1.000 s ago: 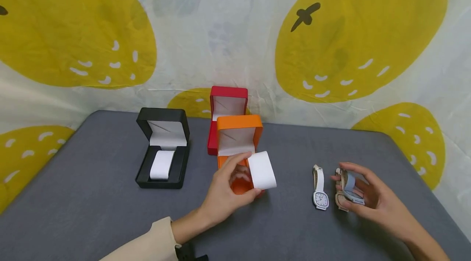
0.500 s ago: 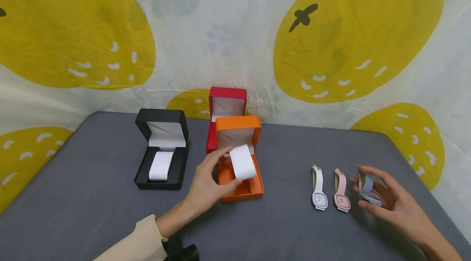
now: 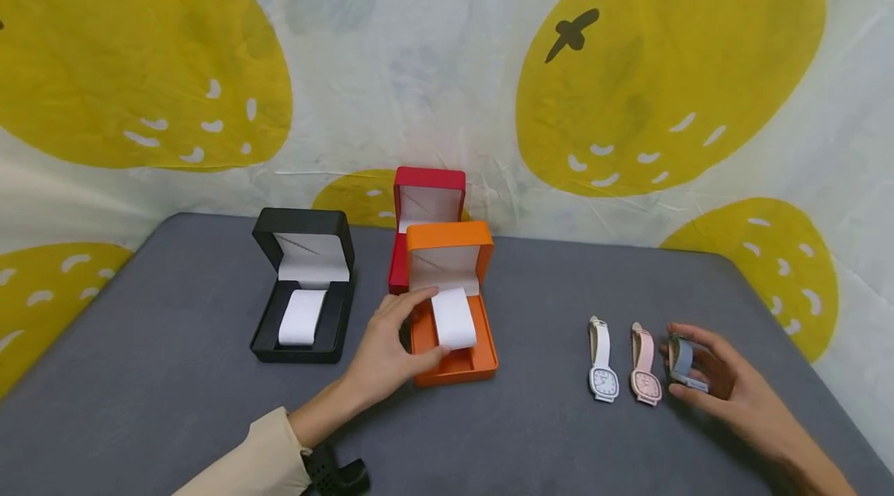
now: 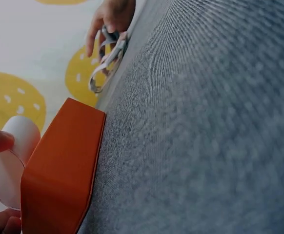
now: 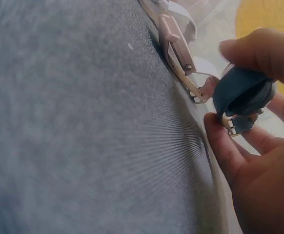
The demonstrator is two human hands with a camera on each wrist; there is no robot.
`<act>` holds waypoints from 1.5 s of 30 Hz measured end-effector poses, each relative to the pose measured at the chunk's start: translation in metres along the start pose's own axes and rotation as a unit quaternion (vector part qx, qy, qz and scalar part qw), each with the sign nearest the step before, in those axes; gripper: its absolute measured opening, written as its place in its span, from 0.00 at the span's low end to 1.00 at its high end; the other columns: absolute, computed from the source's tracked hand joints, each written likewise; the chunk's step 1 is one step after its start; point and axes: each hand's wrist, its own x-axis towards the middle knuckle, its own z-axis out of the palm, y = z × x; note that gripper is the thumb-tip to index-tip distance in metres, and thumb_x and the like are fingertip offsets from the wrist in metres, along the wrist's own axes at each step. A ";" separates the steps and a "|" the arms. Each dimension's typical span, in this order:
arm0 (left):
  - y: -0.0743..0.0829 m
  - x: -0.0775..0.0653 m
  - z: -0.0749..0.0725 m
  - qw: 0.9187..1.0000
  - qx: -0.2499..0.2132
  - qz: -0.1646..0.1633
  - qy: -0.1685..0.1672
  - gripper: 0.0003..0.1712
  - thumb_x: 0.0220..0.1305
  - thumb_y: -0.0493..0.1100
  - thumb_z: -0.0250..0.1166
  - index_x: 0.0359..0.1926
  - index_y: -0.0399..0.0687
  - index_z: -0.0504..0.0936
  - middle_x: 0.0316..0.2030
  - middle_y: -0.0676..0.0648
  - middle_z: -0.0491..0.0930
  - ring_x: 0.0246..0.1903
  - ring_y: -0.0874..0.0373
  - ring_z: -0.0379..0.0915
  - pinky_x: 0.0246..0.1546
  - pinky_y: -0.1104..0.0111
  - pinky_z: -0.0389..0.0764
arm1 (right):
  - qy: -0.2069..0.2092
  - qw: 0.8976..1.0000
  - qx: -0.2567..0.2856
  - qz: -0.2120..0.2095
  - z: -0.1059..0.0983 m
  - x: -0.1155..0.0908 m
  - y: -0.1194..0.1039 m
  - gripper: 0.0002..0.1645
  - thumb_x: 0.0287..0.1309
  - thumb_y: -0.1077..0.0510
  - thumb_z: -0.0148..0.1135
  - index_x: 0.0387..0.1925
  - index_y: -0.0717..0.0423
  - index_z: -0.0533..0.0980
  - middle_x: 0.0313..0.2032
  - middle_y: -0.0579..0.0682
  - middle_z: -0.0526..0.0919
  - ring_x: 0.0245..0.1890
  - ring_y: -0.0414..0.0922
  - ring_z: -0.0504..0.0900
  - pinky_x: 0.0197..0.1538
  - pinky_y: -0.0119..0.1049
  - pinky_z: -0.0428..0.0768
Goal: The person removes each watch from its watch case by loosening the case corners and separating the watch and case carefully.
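Observation:
My left hand (image 3: 394, 345) pinches a white watch cushion (image 3: 454, 319) between thumb and fingers, over the tray of the open orange watch box (image 3: 455, 376). In the left wrist view the cushion (image 4: 25, 134) rises above the orange wall (image 4: 64, 161) of that box. At the right, my right hand (image 3: 729, 387) grips a blue watch (image 3: 680, 360) by its two ends, its strap curved in a loop. A pink watch (image 3: 646, 364) lies just left of that hand, face up, and a white watch (image 3: 602, 360) lies beside it.
An open black watch box (image 3: 302, 286) with a white cushion in it stands left of the orange one. Behind the orange box is an open red box (image 3: 429, 179), partly hidden. A patterned cloth (image 3: 419, 53) hangs behind the grey table (image 3: 174, 325).
My left hand has moved left and lowered the cushion into the orange box's outline. My right hand, with the blue watch, shifted right off the pink watch, then slightly back left and down.

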 end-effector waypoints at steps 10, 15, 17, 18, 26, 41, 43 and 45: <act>-0.007 -0.001 0.003 0.999 0.043 0.030 -0.010 0.39 0.41 0.48 0.71 0.58 0.53 0.68 0.53 0.55 0.68 0.43 0.61 0.59 0.41 0.59 0.61 | 0.038 0.984 -0.159 0.066 0.002 -0.003 0.003 0.44 0.44 0.64 0.67 0.62 0.53 0.58 0.57 0.51 0.62 0.52 0.31 0.65 0.47 0.14 0.62; -0.008 -0.001 0.002 0.998 0.051 0.022 -0.018 0.38 0.42 0.49 0.71 0.58 0.55 0.68 0.51 0.56 0.68 0.45 0.63 0.57 0.42 0.59 0.60 | 0.043 0.977 -0.196 0.075 0.004 -0.004 0.005 0.44 0.42 0.60 0.69 0.62 0.50 0.59 0.56 0.46 0.62 0.47 0.33 0.66 0.45 0.13 0.62; -0.008 -0.001 0.001 0.998 0.056 0.021 -0.023 0.38 0.43 0.50 0.70 0.58 0.55 0.68 0.51 0.57 0.68 0.47 0.64 0.56 0.44 0.56 0.59 | 0.044 0.977 -0.198 0.069 0.005 -0.004 0.007 0.45 0.42 0.60 0.70 0.62 0.50 0.60 0.56 0.45 0.62 0.46 0.34 0.67 0.45 0.14 0.62; -0.008 -0.001 0.001 0.998 0.061 0.022 -0.025 0.38 0.43 0.50 0.70 0.58 0.54 0.68 0.51 0.57 0.68 0.47 0.64 0.56 0.44 0.55 0.59 | 0.045 0.978 -0.194 0.062 0.005 -0.004 0.008 0.45 0.41 0.61 0.70 0.62 0.51 0.60 0.56 0.46 0.62 0.46 0.35 0.67 0.46 0.14 0.62; -0.009 0.000 -0.001 0.993 0.105 0.042 -0.036 0.37 0.43 0.52 0.69 0.57 0.53 0.68 0.51 0.56 0.68 0.48 0.64 0.56 0.45 0.56 0.58 | 0.057 0.978 -0.195 0.041 0.004 -0.002 0.012 0.46 0.37 0.64 0.72 0.61 0.54 0.61 0.55 0.47 0.62 0.47 0.35 0.66 0.45 0.14 0.62; -0.005 0.002 -0.002 0.982 0.167 0.091 -0.024 0.38 0.39 0.49 0.66 0.56 0.47 0.67 0.49 0.52 0.70 0.44 0.61 0.56 0.36 0.66 0.56 | 0.029 0.980 -0.192 0.030 0.002 -0.001 0.011 0.47 0.36 0.64 0.72 0.61 0.54 0.61 0.58 0.47 0.58 0.54 0.32 0.57 0.48 0.13 0.59; -0.005 0.002 -0.002 0.981 0.167 0.093 -0.022 0.38 0.38 0.48 0.67 0.55 0.46 0.67 0.48 0.51 0.70 0.43 0.61 0.56 0.35 0.66 0.56 | 0.029 0.981 -0.189 0.022 0.003 -0.001 0.010 0.47 0.35 0.65 0.73 0.61 0.55 0.61 0.58 0.49 0.58 0.54 0.33 0.57 0.48 0.14 0.59; -0.005 0.002 -0.002 0.981 0.169 0.096 -0.022 0.38 0.38 0.48 0.67 0.55 0.46 0.68 0.48 0.51 0.70 0.43 0.61 0.57 0.35 0.66 0.56 | 0.028 0.982 -0.186 0.020 0.003 0.000 0.010 0.48 0.34 0.65 0.73 0.60 0.55 0.61 0.58 0.49 0.58 0.54 0.33 0.56 0.48 0.14 0.59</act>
